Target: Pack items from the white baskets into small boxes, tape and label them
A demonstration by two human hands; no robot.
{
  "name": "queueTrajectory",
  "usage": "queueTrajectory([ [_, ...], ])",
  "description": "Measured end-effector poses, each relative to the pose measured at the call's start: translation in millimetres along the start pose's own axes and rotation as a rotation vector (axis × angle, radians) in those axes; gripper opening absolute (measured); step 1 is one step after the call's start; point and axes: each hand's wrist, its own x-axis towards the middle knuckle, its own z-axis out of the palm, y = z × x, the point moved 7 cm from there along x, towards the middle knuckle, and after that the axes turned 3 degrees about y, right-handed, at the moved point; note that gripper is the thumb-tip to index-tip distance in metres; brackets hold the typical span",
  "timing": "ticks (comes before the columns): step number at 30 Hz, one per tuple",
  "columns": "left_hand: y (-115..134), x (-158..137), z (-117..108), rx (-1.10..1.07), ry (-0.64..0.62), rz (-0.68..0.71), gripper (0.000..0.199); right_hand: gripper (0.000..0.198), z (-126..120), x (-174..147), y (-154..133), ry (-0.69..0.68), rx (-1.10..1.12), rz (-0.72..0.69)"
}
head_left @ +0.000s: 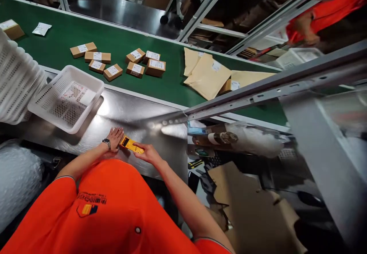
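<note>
Left hand (115, 138): flat, open, touching yellow device (130, 145) on steel counter (137, 112).
Right hand (148, 153): fingers curled around device's other end.
Nearby: white basket (66, 98).

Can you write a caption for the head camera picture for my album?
Two hands, left hand and right hand, hold a yellow device on a steel table.
</note>
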Motion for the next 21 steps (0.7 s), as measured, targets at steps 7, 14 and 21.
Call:
queueTrajectory([
  [7,4,9,11,0.004,-0.001,-0.021,0.125,0.046,-26,-25,13,-0.039,-0.107,0.053],
  [14,1,11,10,-0.017,0.031,-0.064,0.104,0.036,-16,13,-3,-0.126,-0.152,0.158],
  [21,-3,20,5,-0.002,0.063,-0.22,0.099,0.043,-88,-1,77,0.047,-0.457,0.434],
])
